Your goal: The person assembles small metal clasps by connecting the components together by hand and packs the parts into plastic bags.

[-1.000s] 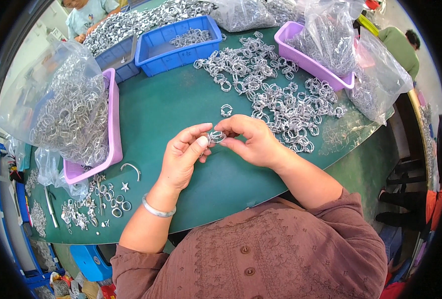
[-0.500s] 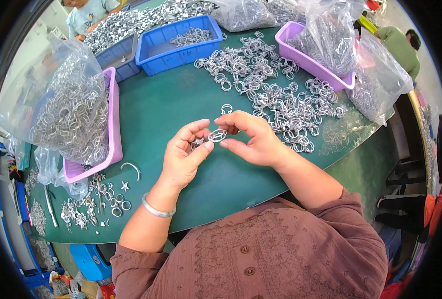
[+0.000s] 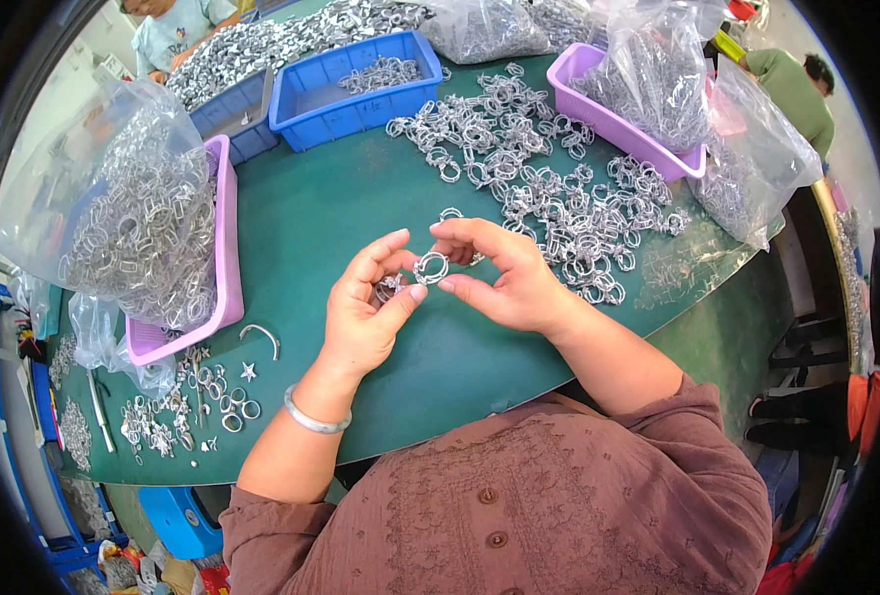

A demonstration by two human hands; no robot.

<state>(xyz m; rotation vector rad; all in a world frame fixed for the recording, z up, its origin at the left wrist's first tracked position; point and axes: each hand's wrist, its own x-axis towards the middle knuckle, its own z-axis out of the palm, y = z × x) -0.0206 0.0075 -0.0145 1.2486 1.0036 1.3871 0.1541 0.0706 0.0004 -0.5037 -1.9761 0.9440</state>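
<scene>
A silver-coloured ring (image 3: 431,268) is held up between my two hands over the green table, its round opening facing me. My left hand (image 3: 360,307) is closed, with the thumb tip at the ring's lower edge. More silver ring pieces (image 3: 388,289) sit within its curled fingers. My right hand (image 3: 509,273) curves around the other side, thumb and forefinger at the ring's rim. A bit of silver metal shows by its inner fingers, too small to make out. Just beyond my hands lies a loose ring (image 3: 450,213), beside a spread heap of similar rings (image 3: 579,223).
A lilac basket (image 3: 228,248) with a plastic bag of rings stands left; another lilac basket (image 3: 628,139) stands far right. Blue bins (image 3: 355,124) sit at the back. Small rings (image 3: 236,402) and a star piece (image 3: 248,370) lie front left. Two other people are beyond the table.
The ring between my hands has turned, from lying edge-on to showing its round opening. My hands have hardly moved; the fingers have shifted slightly.
</scene>
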